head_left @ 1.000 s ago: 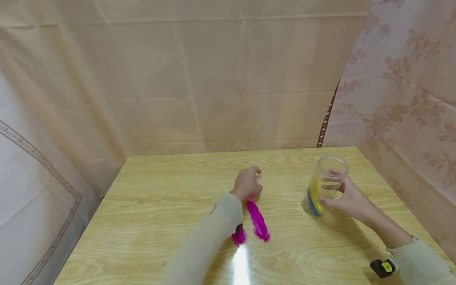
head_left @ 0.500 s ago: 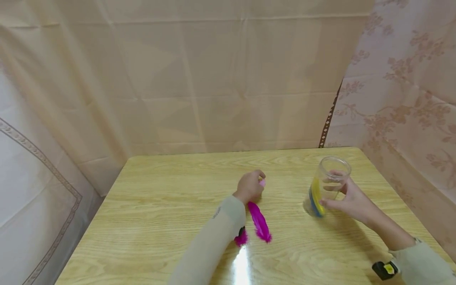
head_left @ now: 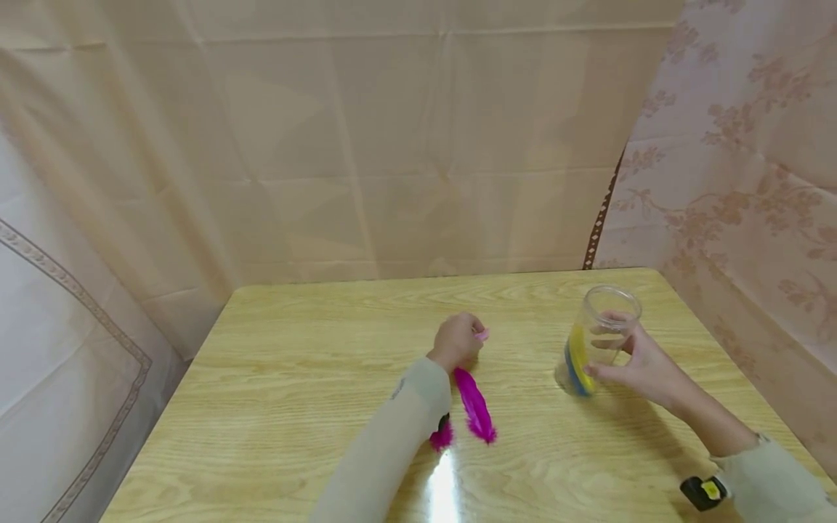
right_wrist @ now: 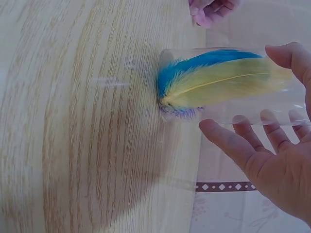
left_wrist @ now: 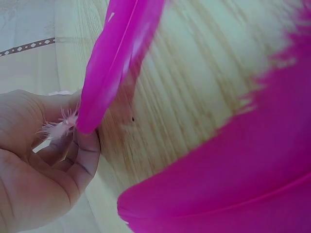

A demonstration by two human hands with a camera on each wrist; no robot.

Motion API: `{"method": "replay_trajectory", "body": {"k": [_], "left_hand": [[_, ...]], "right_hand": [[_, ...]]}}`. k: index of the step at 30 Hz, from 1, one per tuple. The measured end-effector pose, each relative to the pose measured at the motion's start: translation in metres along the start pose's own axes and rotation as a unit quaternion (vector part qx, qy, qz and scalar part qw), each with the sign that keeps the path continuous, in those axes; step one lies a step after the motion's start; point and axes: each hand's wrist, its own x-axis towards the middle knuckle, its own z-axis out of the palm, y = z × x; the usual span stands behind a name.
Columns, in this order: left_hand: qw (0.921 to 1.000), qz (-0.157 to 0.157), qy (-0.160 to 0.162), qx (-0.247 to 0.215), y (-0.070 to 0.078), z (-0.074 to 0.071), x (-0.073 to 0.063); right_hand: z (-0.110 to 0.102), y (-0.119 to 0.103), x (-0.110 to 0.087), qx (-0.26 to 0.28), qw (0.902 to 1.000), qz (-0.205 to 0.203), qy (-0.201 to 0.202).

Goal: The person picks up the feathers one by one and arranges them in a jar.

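My left hand (head_left: 456, 343) pinches a pale pink feather (head_left: 482, 335) close over the middle of the table; its fluffy end (left_wrist: 60, 128) pokes out between the curled fingers in the left wrist view. Just nearer than that hand lies a magenta feather (head_left: 475, 405), and a second magenta feather (head_left: 442, 434) is mostly hidden under the left forearm. On the right, my right hand (head_left: 644, 367) grips a clear jar (head_left: 611, 299), thumb on one side and fingers on the other. The jar holds a yellow feather (right_wrist: 223, 83), a blue feather (right_wrist: 209, 59) and some purple fluff (right_wrist: 182, 113).
The wood-grain table (head_left: 275, 392) has its far edge against a beige curtain (head_left: 405, 145). A floral cloth (head_left: 752, 160) hangs along the right side and a white cloth (head_left: 59, 349) along the left. A bright light reflection shows near the front.
The left hand has shifted slightly to the right and its fingers have closed on the pale pink feather, whose end now sticks out past the fingertips. The right hand and jar have stayed put.
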Motion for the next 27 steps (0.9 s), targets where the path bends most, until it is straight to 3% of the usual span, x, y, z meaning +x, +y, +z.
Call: {"method": "replay_trajectory", "body": {"k": [11,18,27], "left_hand": [[1.0000,-0.005,0.006,0.001,-0.001,0.000,-0.001],[0.9980,-0.012,-0.022,-0.059,-0.006,-0.001,-0.003],[0.9972,0.001,0.005,-0.074,-0.011,-0.009,-0.004]], "right_hand": [[0.002,0.001,0.001,-0.033,0.9989,-0.033,0.011],[0.003,0.001,0.001,-0.030,0.9989,-0.035,0.012],[0.002,0.000,0.000,-0.025,0.9990,-0.036,0.005]]}}
